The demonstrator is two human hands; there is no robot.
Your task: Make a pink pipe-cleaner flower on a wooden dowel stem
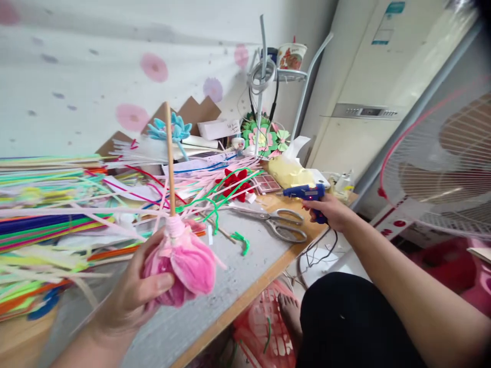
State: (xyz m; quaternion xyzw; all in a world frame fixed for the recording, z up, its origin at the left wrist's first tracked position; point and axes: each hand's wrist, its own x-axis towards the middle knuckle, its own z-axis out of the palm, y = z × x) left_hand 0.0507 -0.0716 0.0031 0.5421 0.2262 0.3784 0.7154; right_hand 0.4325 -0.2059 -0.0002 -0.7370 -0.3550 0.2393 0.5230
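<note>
Pink flower: held up over the near part of the table point(230, 291), clear of its surface; from my remote seat I see the flower point(194, 263) upended, petals below, a pale pink wrapped neck above them
Stick: a thin wooden stick point(170, 153) rises from the neck, almost upright
Left hand: my left hand point(143, 286) has its fingers curled around the petals, thumb pressed on their near side
Feel: I judge the flower light, fuzzy and soft, unlikely to slip but easily crushed; the stick looks stiff
Best hold: I would pinch the wrapped neck or the stick's base, sparing the petals
Right hand: my right hand point(326, 208) is closed around the handle of a blue glue gun point(305, 192), well apart from the flower; I cannot tell whether the trigger is squeezed
Farther out: scissors point(284, 225) lie near the gun; fuzzy craft stems point(46, 225) spread across the table's left side
</note>
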